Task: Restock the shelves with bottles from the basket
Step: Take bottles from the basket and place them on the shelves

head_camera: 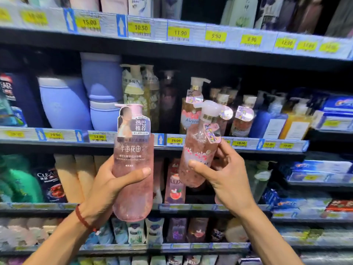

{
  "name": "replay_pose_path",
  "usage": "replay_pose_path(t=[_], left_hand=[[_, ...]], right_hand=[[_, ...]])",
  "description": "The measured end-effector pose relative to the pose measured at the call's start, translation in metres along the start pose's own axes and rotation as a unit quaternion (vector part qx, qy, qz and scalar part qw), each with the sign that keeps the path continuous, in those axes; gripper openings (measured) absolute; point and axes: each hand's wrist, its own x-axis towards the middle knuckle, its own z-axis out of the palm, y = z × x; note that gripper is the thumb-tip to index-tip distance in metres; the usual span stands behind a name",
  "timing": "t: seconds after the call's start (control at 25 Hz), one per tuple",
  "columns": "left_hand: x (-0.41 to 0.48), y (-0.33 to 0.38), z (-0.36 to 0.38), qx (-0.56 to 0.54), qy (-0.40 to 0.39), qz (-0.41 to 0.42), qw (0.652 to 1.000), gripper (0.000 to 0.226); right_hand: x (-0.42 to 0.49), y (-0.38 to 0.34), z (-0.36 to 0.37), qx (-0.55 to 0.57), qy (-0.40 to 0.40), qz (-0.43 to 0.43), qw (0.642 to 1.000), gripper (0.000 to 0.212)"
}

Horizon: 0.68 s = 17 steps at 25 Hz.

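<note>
Shelves (210, 148) ahead. We note left hand (107, 186) wrapped round upright pink bottle (133, 169); right hand (227, 180) pinching tilted pump bottle (198, 152) (nearer its matching row (193, 109), up-right).

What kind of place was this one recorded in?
Most likely a shop's toiletries aisle: yellow price tags along each shelf edge, rows of bottles, and a pink pump bottle in the left hand.
</note>
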Motion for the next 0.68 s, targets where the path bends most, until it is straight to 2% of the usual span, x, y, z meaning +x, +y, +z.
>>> replay_pose_path(t=[0.16,0.36,0.52,0.68], left_hand=[[0.003,0.007,-0.023,0.009,0.01,0.008,1.0,0.072],[0.005,0.017,-0.047,0.016,-0.003,0.004,1.0,0.069],[0.006,0.021,-0.064,0.012,-0.023,0.009,1.0,0.071],[0.006,0.016,-0.077,0.015,-0.03,0.002,0.999,0.074]], right_hand=[[0.024,-0.003,0.025,-0.038,0.035,-0.033,0.998,0.051],[0.058,-0.016,0.066,-0.077,0.098,-0.099,0.987,0.081],[0.085,-0.014,0.099,-0.079,0.167,-0.11,0.977,0.086],[0.103,0.003,0.109,-0.127,0.184,-0.094,0.97,0.08]])
